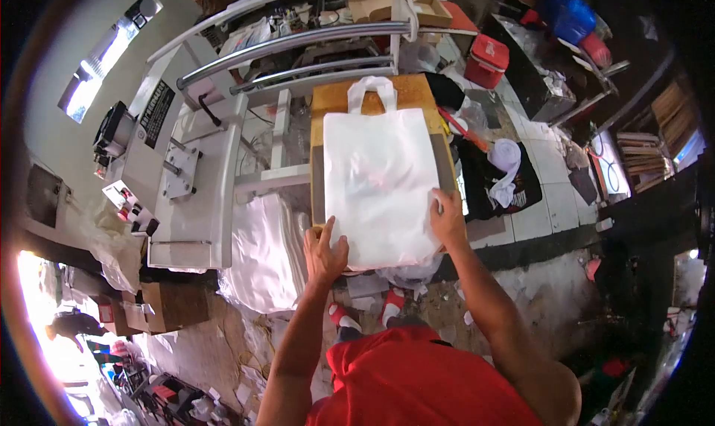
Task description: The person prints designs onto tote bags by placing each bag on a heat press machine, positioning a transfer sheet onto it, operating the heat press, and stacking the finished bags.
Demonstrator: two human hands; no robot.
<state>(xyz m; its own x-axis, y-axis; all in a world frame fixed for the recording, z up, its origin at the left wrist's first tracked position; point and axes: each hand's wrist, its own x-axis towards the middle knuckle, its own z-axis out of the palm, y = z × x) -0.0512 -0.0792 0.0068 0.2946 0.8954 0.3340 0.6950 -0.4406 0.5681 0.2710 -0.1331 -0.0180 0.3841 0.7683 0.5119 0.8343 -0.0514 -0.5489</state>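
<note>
A white bag (pixel 380 180) with a loop handle at its far end lies flat on a wooden board (pixel 417 91). At the bag's lower left edge rests my left hand (pixel 325 255), its fingers apart. My right hand (pixel 447 219) touches the bag's right edge, with thumb and index finger close to the material; whether they pinch it is too small to tell. Left of the board, beside my left forearm, is a stack of white bags (pixel 264 255).
A grey machine (pixel 197 202) with metal rails stands at the left. A red container (pixel 486 61) is at the back right. Black fabric (pixel 477 180) with a white cloth roll (pixel 505 156) lies right of the board. A cardboard box (pixel 175 307) stands at the lower left.
</note>
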